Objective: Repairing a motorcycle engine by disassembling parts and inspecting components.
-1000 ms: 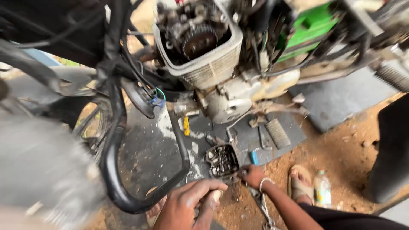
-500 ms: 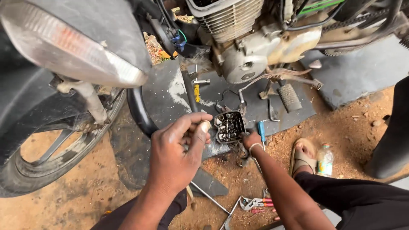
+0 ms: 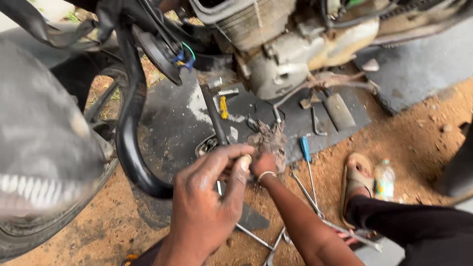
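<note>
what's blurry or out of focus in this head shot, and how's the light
Head view: the grey bodywork at left is smeared by motion blur; the left hand and the rag the right hand grips are soft; the blue screwdriver and bottle are sharper. Light is flat daylight, with no hard shadows or glare.

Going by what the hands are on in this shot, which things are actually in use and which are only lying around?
In use:
left hand, pinching something small, too blurred to identify
right hand, gripping the dirty rag
metal engine part, mostly hidden behind the hands

Lying about:
blue screwdriver
yellow-handled tool
bent hex key
plastic bottle
long wrenches on the dirt
</note>
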